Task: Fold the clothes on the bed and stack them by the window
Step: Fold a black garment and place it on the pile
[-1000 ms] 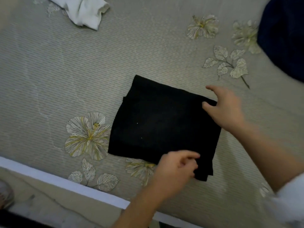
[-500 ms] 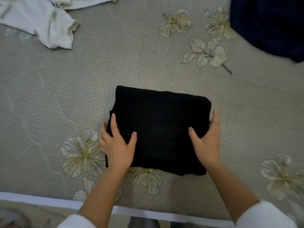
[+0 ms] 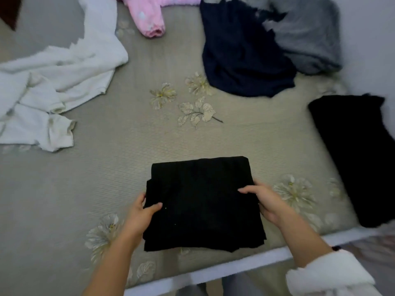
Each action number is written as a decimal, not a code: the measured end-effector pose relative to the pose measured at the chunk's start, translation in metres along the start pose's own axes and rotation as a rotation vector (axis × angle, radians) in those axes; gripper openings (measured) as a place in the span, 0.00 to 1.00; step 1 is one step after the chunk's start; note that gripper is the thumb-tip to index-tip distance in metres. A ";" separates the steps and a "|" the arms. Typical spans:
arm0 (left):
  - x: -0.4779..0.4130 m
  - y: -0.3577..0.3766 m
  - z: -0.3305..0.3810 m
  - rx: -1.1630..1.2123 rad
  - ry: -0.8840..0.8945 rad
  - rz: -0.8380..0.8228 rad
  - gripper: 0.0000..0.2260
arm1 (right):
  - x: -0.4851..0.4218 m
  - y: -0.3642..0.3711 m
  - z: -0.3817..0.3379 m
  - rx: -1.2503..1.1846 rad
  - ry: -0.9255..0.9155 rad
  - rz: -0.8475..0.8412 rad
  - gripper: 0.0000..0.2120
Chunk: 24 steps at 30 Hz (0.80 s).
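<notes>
A folded black garment (image 3: 203, 201) lies as a neat rectangle near the front edge of the bed (image 3: 132, 159). My left hand (image 3: 142, 214) grips its left edge, thumb on top and fingers tucked under. At the right edge my right hand (image 3: 267, 199) holds it the same way, thumb lying across the top. Whether the garment is lifted off the bedspread I cannot tell.
Unfolded clothes lie around: a white garment (image 3: 53, 86) at the left, a pink one (image 3: 149, 16) at the back, a navy one (image 3: 241, 50) and a grey one (image 3: 310, 37) at the back right. Another black garment (image 3: 359, 154) lies by the right wall. The bed's white frame (image 3: 224, 268) runs along the front.
Both hands went from resting on the garment's sides to gripping its edges with thumbs on top. The view has tilted up, showing more of the bed and the other clothes.
</notes>
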<state>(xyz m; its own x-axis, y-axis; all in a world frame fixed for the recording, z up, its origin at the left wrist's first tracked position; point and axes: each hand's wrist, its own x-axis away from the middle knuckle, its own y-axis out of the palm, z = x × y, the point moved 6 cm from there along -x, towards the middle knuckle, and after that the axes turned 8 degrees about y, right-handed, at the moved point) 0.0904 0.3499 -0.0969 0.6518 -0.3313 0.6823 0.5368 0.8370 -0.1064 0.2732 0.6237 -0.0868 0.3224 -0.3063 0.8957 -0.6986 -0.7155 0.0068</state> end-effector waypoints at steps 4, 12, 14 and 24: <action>0.015 0.072 0.030 -0.103 0.028 -0.170 0.20 | 0.056 -0.080 0.008 -0.094 -0.033 0.094 0.20; 0.024 0.298 0.120 -0.356 0.260 -0.440 0.22 | 0.115 -0.260 0.016 -0.425 -0.150 0.381 0.20; 0.027 0.371 0.140 -0.470 0.371 -0.500 0.23 | 0.117 -0.314 0.020 -0.533 -0.161 0.431 0.22; -0.002 0.647 0.231 -0.955 0.949 -0.532 0.16 | 0.051 -0.470 0.006 -0.864 -0.127 0.459 0.22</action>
<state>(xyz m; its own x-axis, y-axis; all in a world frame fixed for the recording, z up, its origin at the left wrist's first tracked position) 0.3123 0.9930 -0.0001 0.1644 -0.9806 0.1070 0.7228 0.0459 -0.6896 0.6216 0.9405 -0.0469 -0.0660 -0.5407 0.8386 -0.9830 0.1794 0.0382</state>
